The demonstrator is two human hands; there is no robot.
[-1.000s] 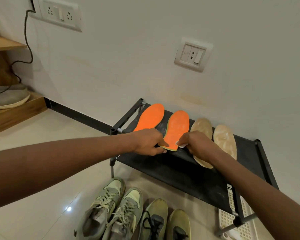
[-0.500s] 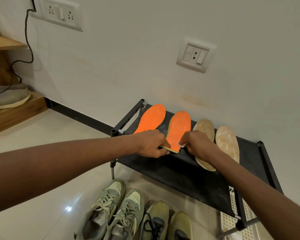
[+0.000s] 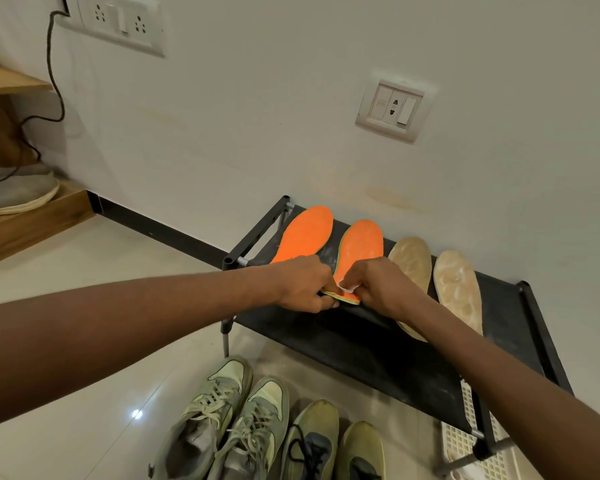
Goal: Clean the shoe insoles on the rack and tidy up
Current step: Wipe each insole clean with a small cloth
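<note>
Now both hands meet at the heel of the second orange insole (image 3: 359, 251) — left hand (image 3: 303, 284) pinching its edge, right hand (image 3: 378, 284) pinching a white wipe (image 3: 347, 288) — its length running away from the fingertips on the rack (image 3: 361, 344).

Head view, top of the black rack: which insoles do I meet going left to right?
Left orange foam insole → right orange foam insole, heel held by both hands → left tan worn insole → right tan worn insole.

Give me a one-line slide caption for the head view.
Left hand holds the heel of an orange insole on the black rack while right hand pinches a small white wipe on it.
</note>
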